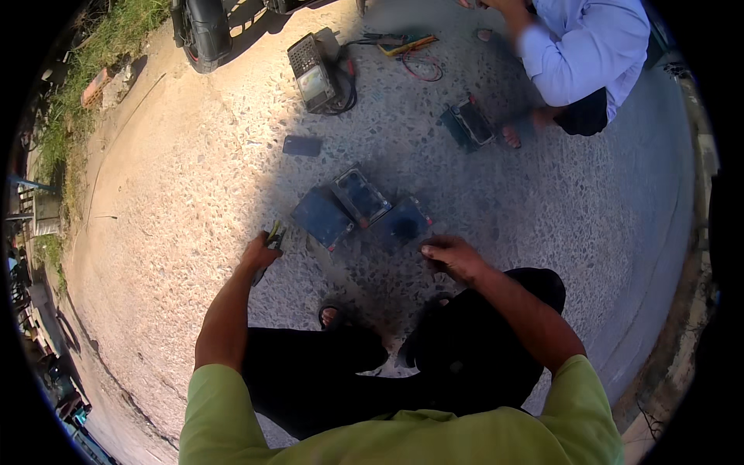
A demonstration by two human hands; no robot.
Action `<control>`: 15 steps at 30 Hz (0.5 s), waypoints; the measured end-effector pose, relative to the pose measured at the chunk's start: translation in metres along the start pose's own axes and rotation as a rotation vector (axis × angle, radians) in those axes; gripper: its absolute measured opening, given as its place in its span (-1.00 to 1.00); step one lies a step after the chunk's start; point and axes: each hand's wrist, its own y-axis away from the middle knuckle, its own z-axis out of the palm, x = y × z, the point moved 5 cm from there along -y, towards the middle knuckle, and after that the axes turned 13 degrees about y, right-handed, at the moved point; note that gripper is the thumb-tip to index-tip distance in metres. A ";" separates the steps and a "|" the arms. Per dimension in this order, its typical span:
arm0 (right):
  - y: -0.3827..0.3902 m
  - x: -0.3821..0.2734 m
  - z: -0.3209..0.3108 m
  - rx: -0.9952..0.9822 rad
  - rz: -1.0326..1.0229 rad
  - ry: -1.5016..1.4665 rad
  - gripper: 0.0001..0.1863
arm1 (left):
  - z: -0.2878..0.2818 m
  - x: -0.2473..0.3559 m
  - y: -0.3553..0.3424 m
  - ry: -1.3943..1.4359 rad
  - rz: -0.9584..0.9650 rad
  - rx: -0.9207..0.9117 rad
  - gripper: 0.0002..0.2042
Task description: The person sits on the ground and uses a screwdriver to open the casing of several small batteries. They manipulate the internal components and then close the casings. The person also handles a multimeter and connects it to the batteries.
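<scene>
Outdoors on rough, stone-flecked ground [170,163], sunlit at left, shaded at right. Beyond, at upper right, a person in a pale shirt [581,54]; at upper left, a black wheel [208,35], then a perforated device [307,58]. Ahead, between both hands, three dark, rectangular boxes [322,217], clustered close. Gripping a tool [275,227] with yellow-green parts in the left hand [260,252], left of the boxes; bunching thumb and fingers on the right hand [453,257], holding something or not: impossible to tell.

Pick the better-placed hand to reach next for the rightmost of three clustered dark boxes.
Probably right: the right hand is near that dark box, though its grip is unclear. The left hand is farther off, holding a pliers-like tool.
</scene>
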 end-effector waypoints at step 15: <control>-0.102 -0.023 0.057 -0.146 -0.080 -0.332 -0.74 | -0.005 0.105 0.023 0.379 0.379 0.132 -0.66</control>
